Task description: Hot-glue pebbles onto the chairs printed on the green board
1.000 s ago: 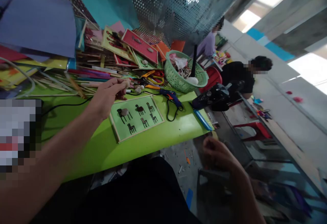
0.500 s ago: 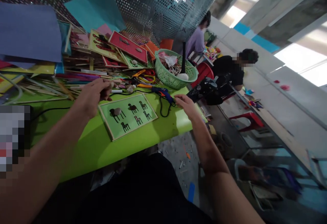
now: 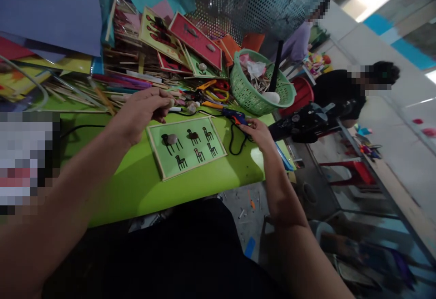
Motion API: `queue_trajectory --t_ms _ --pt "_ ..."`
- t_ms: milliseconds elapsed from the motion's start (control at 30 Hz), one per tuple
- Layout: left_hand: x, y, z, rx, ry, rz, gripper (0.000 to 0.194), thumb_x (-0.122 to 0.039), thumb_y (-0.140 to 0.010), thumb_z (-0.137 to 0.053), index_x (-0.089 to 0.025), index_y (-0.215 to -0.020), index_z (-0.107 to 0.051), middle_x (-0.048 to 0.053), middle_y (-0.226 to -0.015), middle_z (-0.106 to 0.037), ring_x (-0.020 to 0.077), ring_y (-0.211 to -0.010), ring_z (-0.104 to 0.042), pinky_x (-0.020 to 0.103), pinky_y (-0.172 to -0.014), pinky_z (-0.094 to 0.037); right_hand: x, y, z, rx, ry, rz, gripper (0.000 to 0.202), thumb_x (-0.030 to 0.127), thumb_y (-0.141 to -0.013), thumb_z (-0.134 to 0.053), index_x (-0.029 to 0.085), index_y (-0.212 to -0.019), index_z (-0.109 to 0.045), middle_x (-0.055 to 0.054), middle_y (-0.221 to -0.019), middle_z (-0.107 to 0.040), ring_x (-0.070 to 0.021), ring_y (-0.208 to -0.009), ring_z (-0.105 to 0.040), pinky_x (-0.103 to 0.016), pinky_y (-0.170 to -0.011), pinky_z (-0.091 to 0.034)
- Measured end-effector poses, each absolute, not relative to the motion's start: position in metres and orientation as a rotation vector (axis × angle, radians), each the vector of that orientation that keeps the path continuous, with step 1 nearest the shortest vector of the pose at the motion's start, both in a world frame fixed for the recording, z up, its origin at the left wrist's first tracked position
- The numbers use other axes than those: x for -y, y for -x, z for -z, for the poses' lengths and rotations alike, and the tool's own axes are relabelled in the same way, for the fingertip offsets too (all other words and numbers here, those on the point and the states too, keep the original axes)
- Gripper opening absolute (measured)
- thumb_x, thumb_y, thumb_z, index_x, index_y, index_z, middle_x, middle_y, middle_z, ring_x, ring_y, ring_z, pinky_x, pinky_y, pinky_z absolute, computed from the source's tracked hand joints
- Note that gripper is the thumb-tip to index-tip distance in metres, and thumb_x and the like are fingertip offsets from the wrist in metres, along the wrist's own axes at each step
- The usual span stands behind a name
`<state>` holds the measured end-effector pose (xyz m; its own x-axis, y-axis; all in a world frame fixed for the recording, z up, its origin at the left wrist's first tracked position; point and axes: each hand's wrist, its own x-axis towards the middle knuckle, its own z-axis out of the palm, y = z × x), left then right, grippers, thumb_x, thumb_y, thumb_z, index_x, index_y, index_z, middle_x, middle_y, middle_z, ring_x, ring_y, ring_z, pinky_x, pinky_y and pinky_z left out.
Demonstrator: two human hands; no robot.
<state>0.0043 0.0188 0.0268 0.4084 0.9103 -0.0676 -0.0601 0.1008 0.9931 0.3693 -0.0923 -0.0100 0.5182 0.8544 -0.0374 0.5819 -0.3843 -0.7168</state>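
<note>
My left hand (image 3: pixel 143 110) is above the left corner of the framed green picture, its thumb and fingers closed on a small pale stone (image 3: pixel 170 103). At the right, my right hand (image 3: pixel 258 132) has its thumb and fingers around the handle end of a blue and orange glue gun (image 3: pixel 235 116), which lies on the table with its black cord looping below. Between the hands lies the green picture (image 3: pixel 170 171), edged with thin wooden sticks. Several black chairs are drawn on it, and a grey stone (image 3: pixel 172 139) sits on the upper left one.
Behind are pliers and scissors (image 3: pixel 218 94), loose sticks and several finished framed pictures (image 3: pixel 195 40). A green basket (image 3: pixel 262 101) of scraps stands at the back right. A dark device (image 3: pixel 313 117) juts past the table's right end. Two people sit farther right.
My right hand has reached the glue gun and closed on its handle. My left hand still holds the stone near the picture. The whole view has shifted.
</note>
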Motion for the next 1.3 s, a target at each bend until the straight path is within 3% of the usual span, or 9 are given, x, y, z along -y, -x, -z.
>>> queue_trajectory --t_ms 200,433,533,733,867,1000,1067,1200,1300 --pt "-0.023 -0.006 -0.017 -0.871 -1.240 -0.854 0.018 -0.026 -0.081 -0.071 -0.015 -0.095 -0.074 0.003 -0.081 -0.067 0.0127 -0.074 -0.054 0.024 -0.062 -0.042 0.091 -0.359 0.001 0.973 1.882 -0.689 0.034 0.042 -0.064 -0.069 0.017 -0.087 -0.068 0.006 -0.061 -0.053 -0.0112 -0.056 -0.043 -0.026 -0.054 -0.031" --pt "-0.028 -0.003 -0.014 -0.832 -1.170 -0.844 0.033 -0.028 -0.073 -0.071 -0.019 -0.104 -0.079 0.005 -0.092 -0.072 0.0125 -0.069 -0.054 0.026 -0.066 -0.046 0.109 -0.328 -0.020 0.936 1.485 -0.582 0.038 0.039 -0.071 -0.071 0.022 -0.105 -0.065 0.005 -0.074 -0.055 -0.0103 -0.062 -0.049 -0.024 -0.059 -0.039" --pt "-0.030 0.000 -0.013 -0.808 -1.204 -0.827 0.042 -0.031 -0.072 -0.076 -0.018 -0.112 -0.077 0.005 -0.092 -0.072 0.0134 -0.073 -0.057 0.027 -0.070 -0.047 0.112 -0.316 -0.032 0.902 1.271 -0.556 0.034 0.034 -0.070 -0.074 0.024 -0.101 -0.064 0.004 -0.077 -0.053 -0.0097 -0.063 -0.049 -0.024 -0.060 -0.041" --pt "-0.030 0.001 -0.012 -0.802 -1.312 -0.832 0.052 -0.043 -0.075 -0.081 -0.020 -0.121 -0.072 0.006 -0.099 -0.073 0.0170 -0.085 -0.063 0.029 -0.072 -0.049 0.107 -0.301 -0.042 0.947 1.241 -1.004 0.035 0.031 -0.068 -0.072 0.025 -0.102 -0.063 0.003 -0.079 -0.058 -0.0099 -0.056 -0.052 -0.024 -0.048 -0.034" --pt "-0.030 0.000 -0.011 -0.766 -1.287 -0.849 0.057 -0.045 -0.075 -0.085 -0.019 -0.123 -0.070 0.009 -0.106 -0.074 0.0208 -0.096 -0.068 0.030 -0.076 -0.052 0.095 -0.295 -0.051 0.968 1.154 -0.992 0.040 0.027 -0.067 -0.075 0.028 -0.105 -0.063 0.001 -0.090 -0.066 -0.0077 -0.055 -0.051 -0.023 -0.049 -0.034" --pt "-0.030 -0.001 -0.009 -0.770 -1.276 -0.847 0.054 -0.050 -0.074 -0.086 -0.021 -0.118 -0.073 0.008 -0.106 -0.076 0.0213 -0.097 -0.070 0.033 -0.083 -0.056 0.079 -0.288 -0.066 1.042 1.075 -0.995 0.035 0.037 -0.069 -0.074 0.025 -0.100 -0.066 0.001 -0.076 -0.060 -0.0104 -0.057 -0.048 -0.023 -0.044 -0.026" --pt "-0.029 -0.002 -0.009 -0.773 -1.256 -0.846 0.055 -0.051 -0.071 -0.088 -0.021 -0.115 -0.074 0.007 -0.105 -0.077 0.0203 -0.093 -0.070 0.034 -0.085 -0.058 0.070 -0.284 -0.069 1.095 1.082 -1.026 0.030 0.040 -0.073 -0.071 0.024 -0.098 -0.066 0.001 -0.070 -0.058 -0.0130 -0.060 -0.051 -0.024 -0.044 -0.029" --pt "-0.025 -0.004 -0.014 -0.795 -1.231 -0.830 0.057 -0.050 -0.069 -0.090 -0.021 -0.116 -0.075 0.008 -0.107 -0.077 0.0194 -0.089 -0.071 0.035 -0.084 -0.059 0.061 -0.271 -0.057 1.175 1.130 -1.109 0.029 0.029 -0.072 -0.071 0.022 -0.100 -0.068 0.000 -0.072 -0.063 -0.0136 -0.062 -0.055 -0.026 -0.054 -0.042" --pt "-0.022 -0.006 -0.019 -0.834 -1.250 -0.801 0.057 -0.049 -0.074 -0.087 -0.020 -0.120 -0.073 0.008 -0.107 -0.077 0.0198 -0.091 -0.071 0.035 -0.084 -0.059 0.066 -0.265 -0.044 1.209 1.200 -1.178 0.028 0.033 -0.077 -0.074 0.020 -0.102 -0.072 -0.001 -0.069 -0.063 -0.0128 -0.058 -0.052 -0.026 -0.052 -0.040"
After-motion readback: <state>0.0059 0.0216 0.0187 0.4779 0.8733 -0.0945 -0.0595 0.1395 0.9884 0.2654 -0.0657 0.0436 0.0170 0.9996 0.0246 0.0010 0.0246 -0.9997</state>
